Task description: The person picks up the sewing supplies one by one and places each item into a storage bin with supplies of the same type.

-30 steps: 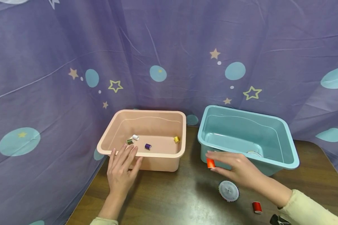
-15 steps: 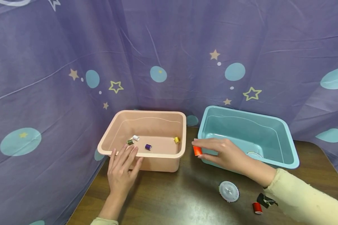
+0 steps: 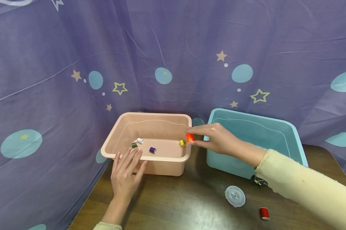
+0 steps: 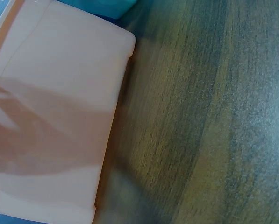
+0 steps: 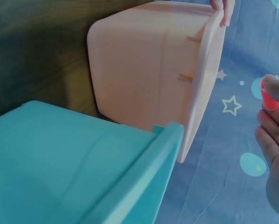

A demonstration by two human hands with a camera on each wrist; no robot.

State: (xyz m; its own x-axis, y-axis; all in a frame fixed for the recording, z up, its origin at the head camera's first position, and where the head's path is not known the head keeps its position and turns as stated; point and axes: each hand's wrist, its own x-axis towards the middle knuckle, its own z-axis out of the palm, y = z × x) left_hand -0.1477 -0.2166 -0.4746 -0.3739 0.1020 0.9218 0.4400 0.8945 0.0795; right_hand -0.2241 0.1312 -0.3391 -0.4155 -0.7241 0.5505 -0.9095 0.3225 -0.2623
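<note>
Head: my R hand (image 3: 219, 139) pinches the orange spool (image 3: 190, 137) near the peach bin (image 3: 161, 159) — 4 spools (image 3: 152, 150) in, red spool (image 3: 264, 213) on table (image 3: 196, 204), prob. left to do. L hand (image 3: 125, 174) on rim, fingers straight-ish. L wrist: bin wall, tabletop. R wrist: same pinch — orange not yet down.

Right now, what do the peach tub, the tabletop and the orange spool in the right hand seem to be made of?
Peach tub: probably moulded plastic, satin; smooth walls, rounded rim.
Tabletop: wood or wood-look laminate, semi-gloss; grain and light reflection show.
Orange spool: perhaps wound thread, finish unclear; cylinder shape suggests it, strands not visible.
</note>
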